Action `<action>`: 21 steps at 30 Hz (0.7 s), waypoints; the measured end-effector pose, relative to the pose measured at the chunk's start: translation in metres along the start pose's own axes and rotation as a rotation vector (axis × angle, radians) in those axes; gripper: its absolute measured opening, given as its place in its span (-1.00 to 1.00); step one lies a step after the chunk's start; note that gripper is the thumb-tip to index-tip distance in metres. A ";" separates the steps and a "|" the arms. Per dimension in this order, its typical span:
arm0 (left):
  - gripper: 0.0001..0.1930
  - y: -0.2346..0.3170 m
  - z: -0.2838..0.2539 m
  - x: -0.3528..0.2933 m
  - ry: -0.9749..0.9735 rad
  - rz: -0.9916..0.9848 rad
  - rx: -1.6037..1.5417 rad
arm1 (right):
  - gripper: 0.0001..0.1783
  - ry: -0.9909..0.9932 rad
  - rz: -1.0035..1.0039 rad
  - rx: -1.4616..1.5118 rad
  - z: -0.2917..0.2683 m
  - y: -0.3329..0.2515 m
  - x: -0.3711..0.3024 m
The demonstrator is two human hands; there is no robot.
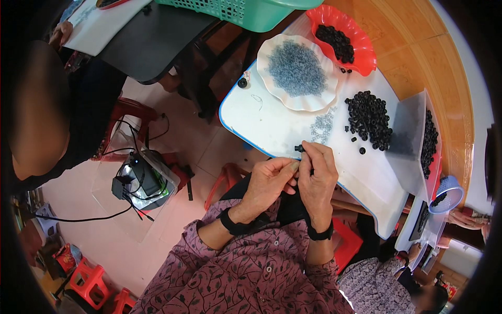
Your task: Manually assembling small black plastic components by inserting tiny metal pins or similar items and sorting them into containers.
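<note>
My right hand (319,172) is closed on a small black cylindrical part (299,148), which sticks out beyond the fingertips at the table's near edge. Beside it, my left hand (267,182) is pinched shut; whatever lies between its fingertips is hidden. Just past the hands, small clear pieces (322,127) are scattered on the white table (282,128). A wavy-rimmed white plate (266,86) holds a heap of similar clear bluish pieces (297,68). To the right lies a loose pile of black ring-like parts (368,119).
A red wavy dish (365,49) of black parts stands far right. A clear plastic bin (410,131) with more black parts and a light-blue basket (454,192) are at right. A green basket (235,13) is at the top. Other people sit at left and lower right.
</note>
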State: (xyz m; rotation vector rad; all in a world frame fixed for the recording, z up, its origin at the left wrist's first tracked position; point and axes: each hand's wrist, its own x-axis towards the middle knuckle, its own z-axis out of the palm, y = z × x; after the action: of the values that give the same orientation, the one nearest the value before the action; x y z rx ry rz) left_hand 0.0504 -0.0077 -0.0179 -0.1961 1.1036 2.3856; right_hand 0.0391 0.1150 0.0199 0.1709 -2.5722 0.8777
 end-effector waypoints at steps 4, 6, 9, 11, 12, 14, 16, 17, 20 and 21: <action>-0.77 0.003 0.000 -0.001 -0.010 -0.004 0.022 | -0.77 -0.017 0.056 0.005 -0.001 -0.002 0.000; -0.78 0.008 0.005 -0.006 0.076 0.048 0.048 | -0.77 -0.038 0.081 0.027 -0.004 -0.004 0.000; -0.79 0.016 0.011 -0.009 0.155 0.138 0.047 | -0.77 -0.083 0.218 0.163 -0.014 -0.012 -0.002; -0.78 0.016 0.011 -0.009 0.156 0.173 0.038 | -0.75 -0.125 0.198 0.191 -0.019 -0.013 -0.004; -0.78 0.014 0.010 -0.008 0.140 0.176 0.036 | -0.75 -0.149 0.205 0.224 -0.021 -0.015 -0.005; -0.78 0.013 0.008 -0.008 0.112 0.174 0.031 | -0.72 -0.185 0.193 0.259 -0.024 -0.017 -0.007; -0.78 0.014 0.004 -0.008 0.091 0.165 0.023 | -0.70 -0.123 0.328 0.490 -0.019 -0.014 -0.015; -0.78 0.013 0.003 -0.008 0.089 0.158 -0.031 | -0.69 -0.093 0.392 0.607 -0.016 -0.015 -0.017; -0.79 0.012 0.002 -0.007 0.082 0.142 -0.150 | -0.65 -0.076 0.478 0.778 -0.016 -0.022 -0.018; -0.79 0.012 0.004 -0.007 0.079 0.139 -0.160 | -0.66 -0.080 0.449 0.747 -0.017 -0.020 -0.019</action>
State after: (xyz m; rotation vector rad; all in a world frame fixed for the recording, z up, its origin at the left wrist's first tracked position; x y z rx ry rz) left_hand 0.0511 -0.0137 -0.0051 -0.2793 0.9909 2.6126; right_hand 0.0667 0.1087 0.0350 -0.1758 -2.2503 2.0036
